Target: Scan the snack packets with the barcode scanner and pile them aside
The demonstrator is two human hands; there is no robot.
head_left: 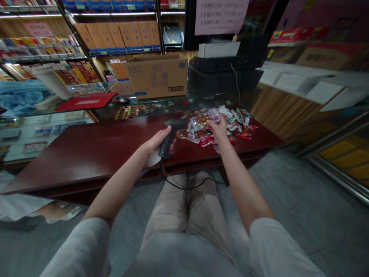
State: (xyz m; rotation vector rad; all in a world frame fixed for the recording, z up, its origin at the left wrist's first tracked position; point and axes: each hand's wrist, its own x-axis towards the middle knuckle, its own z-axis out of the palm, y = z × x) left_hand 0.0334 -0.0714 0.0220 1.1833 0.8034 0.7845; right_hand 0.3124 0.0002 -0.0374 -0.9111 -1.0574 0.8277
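Just left of centre frame, your left grip (161,141) is wrapped round the handle of a black handheld scanner (170,139), thumb high on it & fingertips showing on the far side; the scanner's head points toward the right of the frame. Right of centre, your right grip (219,129) is half curled at a heap of small wrapped packets (197,125), thumb & fingers apart, w/ a silvery packet (213,114) at the fingertips; can't tell if it's pinched or only touched. The heap, mostly silver, clear & brown w/ some red, lies on the right part of a dark red-brown bench (109,138), approx. mid-height in frame. A black cable (184,189) drops from the scanner's base & loops across your legs (167,207), lower centre. Upper centre, behind the bench: a cardboard box (157,77).

Poss. trouble: the slack cable could snag on a knee or the bench edge if you shift, tugging the scanner askew. Packets overlap loosely, so pulling one might drag its neighbours toward an edge, esp. the red packets (247,134) at the heap's right. Slick, crinkled wrap could slip from a light hold, & w/ the scanner's head so near the heap's left side, a careless swing could scatter packets.
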